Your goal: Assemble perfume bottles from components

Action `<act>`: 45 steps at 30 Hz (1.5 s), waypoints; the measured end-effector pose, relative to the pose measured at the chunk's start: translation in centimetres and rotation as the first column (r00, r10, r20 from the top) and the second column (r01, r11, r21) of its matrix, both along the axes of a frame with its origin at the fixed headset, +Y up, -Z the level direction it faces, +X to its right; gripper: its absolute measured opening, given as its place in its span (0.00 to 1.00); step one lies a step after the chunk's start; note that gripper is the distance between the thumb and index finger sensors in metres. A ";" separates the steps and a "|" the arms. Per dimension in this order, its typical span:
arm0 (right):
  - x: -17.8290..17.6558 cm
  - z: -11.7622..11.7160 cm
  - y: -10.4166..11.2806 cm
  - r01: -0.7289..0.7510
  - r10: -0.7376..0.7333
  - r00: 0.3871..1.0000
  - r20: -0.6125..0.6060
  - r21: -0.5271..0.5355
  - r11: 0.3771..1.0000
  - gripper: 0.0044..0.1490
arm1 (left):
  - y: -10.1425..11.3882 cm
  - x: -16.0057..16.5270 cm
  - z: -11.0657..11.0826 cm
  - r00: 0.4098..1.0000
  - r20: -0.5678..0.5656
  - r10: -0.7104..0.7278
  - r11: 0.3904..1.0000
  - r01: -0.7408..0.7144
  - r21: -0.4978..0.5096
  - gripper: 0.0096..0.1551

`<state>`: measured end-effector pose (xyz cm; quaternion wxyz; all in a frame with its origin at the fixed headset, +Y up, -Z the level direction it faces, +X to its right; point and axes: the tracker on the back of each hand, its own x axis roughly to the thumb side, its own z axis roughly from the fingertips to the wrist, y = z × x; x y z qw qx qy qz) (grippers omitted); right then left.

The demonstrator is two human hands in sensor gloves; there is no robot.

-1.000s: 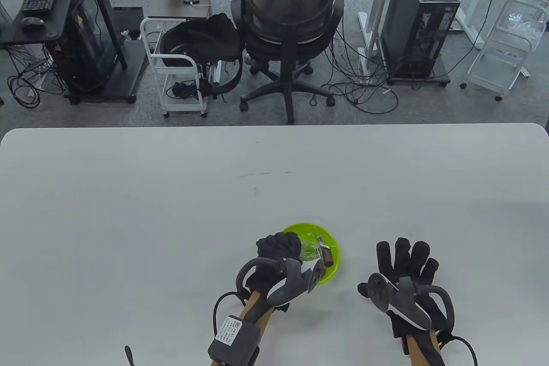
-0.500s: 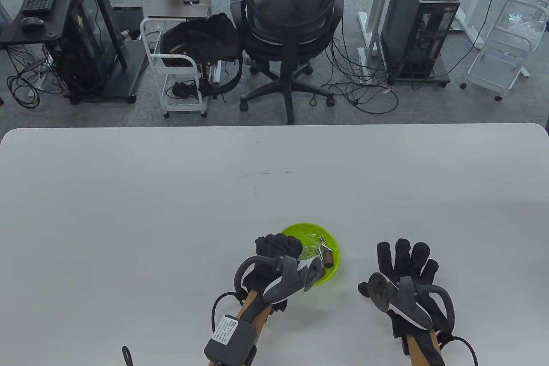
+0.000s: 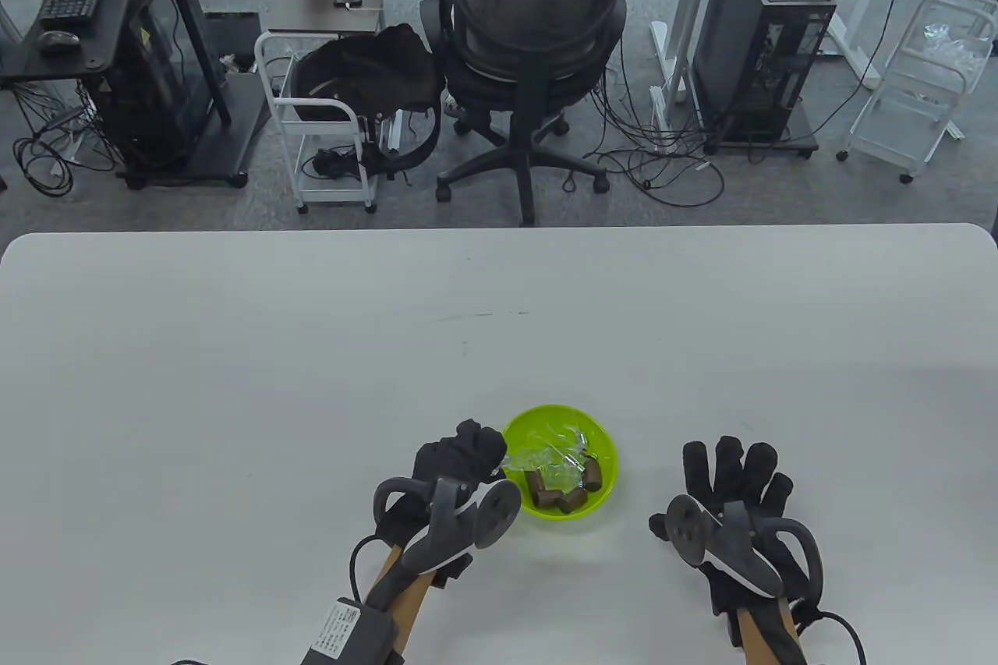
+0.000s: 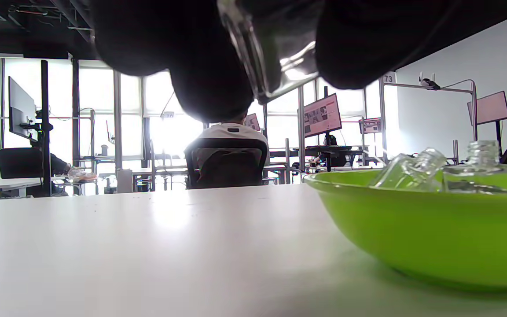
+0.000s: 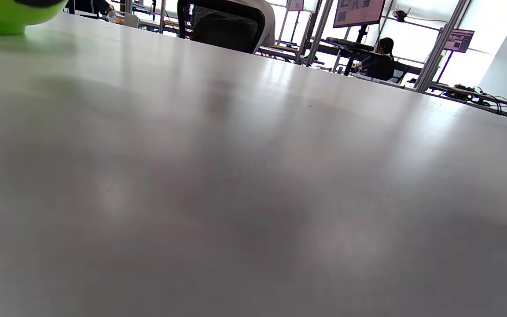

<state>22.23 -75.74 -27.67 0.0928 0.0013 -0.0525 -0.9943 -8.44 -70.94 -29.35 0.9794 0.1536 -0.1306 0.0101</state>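
Left hand [image 3: 456,462] | grips glass bottle [image 4: 275,48] | beside bowl [image 3: 600,493]

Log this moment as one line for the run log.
left hand: holds clear glass bottle beside green bowl | right hand: flat on table, idle | bowl: brown caps, more clear bottles

Left hand [image 3: 456,462] in black sensor glove, fingers curled round a clear glass bottle [image 4: 275,48], right hand [image 3: 733,486] flat, fingers spread
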 end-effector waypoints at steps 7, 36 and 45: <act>-0.8 -0.3 0.5 0.059 -0.059 0.998 -0.005 0.050 0.997 0.61 | -1.9 -2.5 0.5 0.998 -0.025 0.061 0.998 -0.061 0.000 0.30; -12.1 -7.6 3.0 0.067 -0.067 0.995 -0.073 -0.007 0.998 0.29 | -1.6 -3.5 0.9 0.991 -0.019 0.129 0.991 -0.129 0.027 0.32; -12.8 -7.5 2.1 -0.003 0.004 0.997 -0.075 0.012 1.000 0.29 | -1.5 -3.4 0.9 0.991 -0.023 0.129 0.991 -0.128 0.025 0.32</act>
